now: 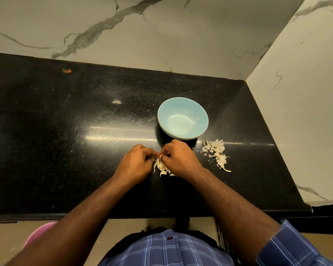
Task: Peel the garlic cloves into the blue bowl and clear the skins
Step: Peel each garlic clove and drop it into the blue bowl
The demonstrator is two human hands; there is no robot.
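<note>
Where the polished black granite countertop [65, 116] runs into the corner of two white marble-veined walls [161, 31], a person in a blue checked shirt [167, 250] stands at its front edge with both bare forearms stretched out over the stone. Ceiling light glares in a streak across the middle of the countertop, and a small orange speck [67, 71] sits near the back edge on the left. Below the front edge, at the left, part of a pink round object [39, 234] shows on the floor side.

Both hands meet knuckle to knuckle just in front of the bowl. The left hand [135, 163] has its fingers curled inward, and the right hand [178, 157] pinches with thumb and forefinger at a small pale garlic clove [160, 156] held between the two; how much of it the left fingers grip I cannot tell.

A light blue round bowl [183, 118] stands toward the right half of the countertop, just beyond the hands, and looks empty. Directly under the hands lies a little heap of pale cloves and skins [162, 168]. A second scatter of papery white garlic skins [217, 153] lies to the right of the hands, near the bowl's right side.
</note>
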